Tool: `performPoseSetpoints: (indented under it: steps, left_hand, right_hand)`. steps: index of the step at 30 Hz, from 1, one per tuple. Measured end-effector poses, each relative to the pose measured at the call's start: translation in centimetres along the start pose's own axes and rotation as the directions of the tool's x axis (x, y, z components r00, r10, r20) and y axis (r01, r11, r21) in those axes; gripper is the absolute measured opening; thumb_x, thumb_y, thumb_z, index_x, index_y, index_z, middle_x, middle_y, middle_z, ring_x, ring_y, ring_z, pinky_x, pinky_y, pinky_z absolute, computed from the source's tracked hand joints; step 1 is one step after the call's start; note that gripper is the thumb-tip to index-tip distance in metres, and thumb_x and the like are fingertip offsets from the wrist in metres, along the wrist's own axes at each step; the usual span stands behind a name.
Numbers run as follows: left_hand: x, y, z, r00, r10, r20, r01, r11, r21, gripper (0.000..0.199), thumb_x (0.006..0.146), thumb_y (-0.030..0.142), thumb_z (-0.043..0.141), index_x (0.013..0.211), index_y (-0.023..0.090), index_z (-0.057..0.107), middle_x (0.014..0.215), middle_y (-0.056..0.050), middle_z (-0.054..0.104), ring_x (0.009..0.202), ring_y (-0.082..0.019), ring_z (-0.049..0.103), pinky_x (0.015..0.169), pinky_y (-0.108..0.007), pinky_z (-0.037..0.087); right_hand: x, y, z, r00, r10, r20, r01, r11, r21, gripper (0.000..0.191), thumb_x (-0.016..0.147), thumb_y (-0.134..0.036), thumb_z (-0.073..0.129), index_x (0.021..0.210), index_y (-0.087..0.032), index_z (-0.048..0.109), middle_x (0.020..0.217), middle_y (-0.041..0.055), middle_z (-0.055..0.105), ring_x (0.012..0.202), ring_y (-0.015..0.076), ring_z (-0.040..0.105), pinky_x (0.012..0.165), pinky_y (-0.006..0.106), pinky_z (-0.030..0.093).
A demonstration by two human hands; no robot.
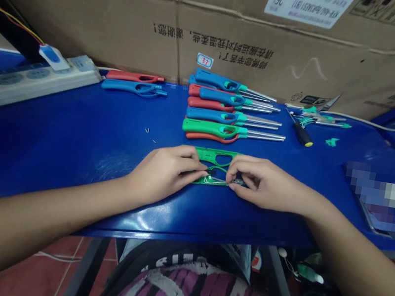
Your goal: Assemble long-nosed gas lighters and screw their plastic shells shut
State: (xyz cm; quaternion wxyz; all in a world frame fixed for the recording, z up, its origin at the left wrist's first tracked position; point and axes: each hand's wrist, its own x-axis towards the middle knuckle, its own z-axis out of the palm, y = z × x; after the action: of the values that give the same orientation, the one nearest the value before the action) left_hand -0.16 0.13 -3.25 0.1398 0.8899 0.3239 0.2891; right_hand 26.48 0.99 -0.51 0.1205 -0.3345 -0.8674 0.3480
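Observation:
Two halves of a green lighter casing lie on the blue table (77, 169) in front of me. The upper half (206, 155) lies flat between and above my hands. Over the lower half (214, 182), my left hand (169, 168) pinches a small black part (210, 171) at its left end. My right hand (259, 182) has its fingers closed around a thin metal piece with white wire near it, at the right of the same half. The fingertips hide much of the inner parts.
Behind my hands, several red, blue and green lighters (212, 115) lie stacked. Two handles (134, 88) and a power strip (32, 78) are at the left. A screwdriver (301, 133), small green parts (331, 142) and a blurred flat object (380, 202) are at the right. A cardboard box (127, 22) stands behind.

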Motion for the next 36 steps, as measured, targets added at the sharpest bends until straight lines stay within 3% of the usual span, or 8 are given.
performPoseSetpoints:
  steps: [7, 12, 19, 25, 28, 32, 36]
  left_hand:
    - [-0.2, 0.1, 0.0, 0.999, 0.009, 0.035, -0.011, 0.998, 0.067, 0.019, 0.098, 0.026, 0.061, 0.102, 0.017, 0.077, 0.089, -0.003, 0.068, 0.080, -0.015, 0.067, 0.070, -0.024, 0.052]
    - [-0.2, 0.8, -0.2, 0.997, 0.009, 0.070, -0.025, 0.973, 0.230, 0.026, 0.101, 0.030, 0.054, 0.106, 0.018, 0.076, 0.090, -0.003, 0.068, 0.073, -0.015, 0.066, 0.062, -0.026, 0.051]
    - [-0.5, 3.5, -1.0, 0.970, -0.046, 0.240, -0.080, 0.868, 0.490, 0.039, 0.100, 0.033, 0.053, 0.126, 0.006, 0.066, 0.099, -0.013, 0.066, 0.088, -0.028, 0.066, 0.070, -0.039, 0.056]
    - [-1.5, 4.9, -1.1, 0.939, -0.069, 0.338, -0.174, 0.752, 0.636, 0.049, 0.101, 0.027, 0.049, 0.142, 0.000, 0.051, 0.103, -0.018, 0.062, 0.089, -0.031, 0.061, 0.069, -0.041, 0.053]
    - [-1.6, 4.5, -1.2, 0.946, -0.068, 0.318, -0.150, 0.777, 0.611, 0.047, 0.100, 0.022, 0.051, 0.144, 0.005, 0.051, 0.110, -0.018, 0.062, 0.098, -0.033, 0.059, 0.077, -0.045, 0.053]
    - [-1.4, 3.3, -1.1, 0.953, -0.052, 0.297, -0.095, 0.884, 0.458, 0.040, 0.101, 0.021, 0.050, 0.139, 0.007, 0.055, 0.117, -0.018, 0.063, 0.106, -0.033, 0.059, 0.086, -0.048, 0.055]
    - [-1.1, 2.3, -1.0, 0.973, -0.054, 0.226, -0.005, 0.967, 0.254, 0.040, 0.101, 0.025, 0.052, 0.137, 0.007, 0.055, 0.117, -0.016, 0.065, 0.109, -0.029, 0.062, 0.093, -0.047, 0.056]
  right_hand:
    - [0.2, 0.0, 0.3, 0.999, 0.008, -0.047, -0.009, 1.000, -0.021, 0.008, 0.091, -0.025, 0.067, 0.093, -0.018, 0.065, 0.084, -0.0026, 0.057, 0.057, 0.0061, 0.041, 0.057, 0.022, 0.038]
    - [0.2, 0.4, 0.4, 0.997, 0.021, -0.072, -0.022, 1.000, -0.015, 0.007, 0.091, -0.026, 0.067, 0.091, -0.018, 0.066, 0.083, -0.0026, 0.058, 0.058, 0.0065, 0.041, 0.057, 0.023, 0.036]
    - [0.1, 0.3, 0.4, 0.997, 0.019, -0.073, -0.019, 1.000, -0.001, 0.007, 0.090, -0.025, 0.067, 0.091, -0.018, 0.065, 0.082, -0.0018, 0.057, 0.058, 0.0075, 0.041, 0.056, 0.023, 0.035]
    - [0.1, 0.3, 0.4, 0.997, 0.005, -0.074, -0.006, 1.000, -0.013, 0.006, 0.090, -0.024, 0.066, 0.093, -0.019, 0.065, 0.083, -0.0014, 0.057, 0.058, 0.0078, 0.041, 0.057, 0.023, 0.037]
    - [0.0, 0.0, 0.1, 0.999, -0.013, -0.050, 0.013, 1.000, -0.003, 0.012, 0.092, -0.030, 0.065, 0.093, -0.018, 0.066, 0.086, -0.0001, 0.058, 0.059, 0.0079, 0.043, 0.058, 0.024, 0.037]
    - [-0.1, -0.6, -0.2, 0.999, -0.035, -0.020, 0.035, 0.999, 0.010, 0.022, 0.097, -0.035, 0.060, 0.086, -0.018, 0.068, 0.088, 0.0031, 0.062, 0.070, 0.0110, 0.053, 0.062, 0.024, 0.040]
    - [0.7, -0.8, -0.1, 0.996, -0.022, -0.091, 0.012, 0.995, -0.102, 0.014, 0.095, -0.029, 0.060, 0.094, -0.018, 0.069, 0.081, 0.0018, 0.066, 0.067, 0.0115, 0.054, 0.061, 0.024, 0.039]
